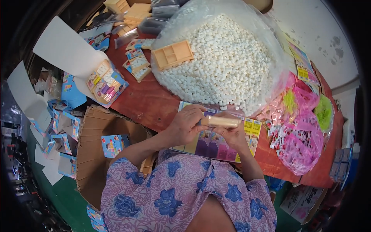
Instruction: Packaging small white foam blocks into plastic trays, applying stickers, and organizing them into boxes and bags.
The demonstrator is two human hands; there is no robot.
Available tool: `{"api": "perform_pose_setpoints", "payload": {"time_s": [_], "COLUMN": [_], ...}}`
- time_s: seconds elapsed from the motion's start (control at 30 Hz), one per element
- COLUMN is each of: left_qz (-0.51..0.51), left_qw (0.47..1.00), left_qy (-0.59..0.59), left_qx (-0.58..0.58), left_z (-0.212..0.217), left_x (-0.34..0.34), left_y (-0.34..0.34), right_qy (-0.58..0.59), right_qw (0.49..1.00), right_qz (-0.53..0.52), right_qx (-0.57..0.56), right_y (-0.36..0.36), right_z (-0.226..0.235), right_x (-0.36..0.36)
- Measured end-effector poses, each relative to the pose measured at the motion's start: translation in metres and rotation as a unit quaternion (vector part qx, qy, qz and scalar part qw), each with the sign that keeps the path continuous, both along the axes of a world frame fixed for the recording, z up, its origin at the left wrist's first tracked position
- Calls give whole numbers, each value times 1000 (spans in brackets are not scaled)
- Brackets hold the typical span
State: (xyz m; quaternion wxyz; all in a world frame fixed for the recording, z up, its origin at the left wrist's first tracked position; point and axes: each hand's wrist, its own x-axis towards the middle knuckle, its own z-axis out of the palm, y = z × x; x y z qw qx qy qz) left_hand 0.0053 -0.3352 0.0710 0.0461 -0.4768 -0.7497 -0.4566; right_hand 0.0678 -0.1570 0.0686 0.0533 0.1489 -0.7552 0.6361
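Between both hands, in front of my chest, is a small tan plastic tray [223, 122], seen nearly edge-on with a shiny, clear-looking surface. My left hand [188, 123] is closed on its left end. My right hand [232, 133] grips the right end from below, thumb and fingers around it. Whatever lies inside the tray is hidden from this angle. Under the hands lies a flat printed sheet [252, 136] in yellow, purple and pink. Just beyond, a big clear bag [278, 58] is heaped with small white pieces [228, 62]. A tan compartment tray [172, 55] rests on that heap.
A red table [139, 104] carries pink plastic bags [303, 143] of small packets at right. At left stands an opened printed box [106, 83] near filled trays [138, 63]. Stacked tan trays [137, 13] are at the back. A cardboard carton [91, 154] holds a blue box [115, 145].
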Motion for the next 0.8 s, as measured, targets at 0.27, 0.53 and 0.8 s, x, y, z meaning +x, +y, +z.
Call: {"api": "perform_pose_setpoints", "payload": {"time_s": [0.27,0.53,0.8], "left_qz": [92,291,635], "left_qw": [943,898,768], "left_qy": [-317,-225,-82], "left_qx": [31,241,-28], "left_z": [-46,-17,3], "left_x": [-2,-80,-169], "left_y": [-7,-38,-92], "right_qy": [-265,-192,-242], "right_qw": [957,976,966], "right_qz": [20,7,55], "right_qx": [-119,-105,-72], "right_y": [-10,-18,-15], "right_z": [-26,-23,-44], "right_x": [-36,-59,-50]}}
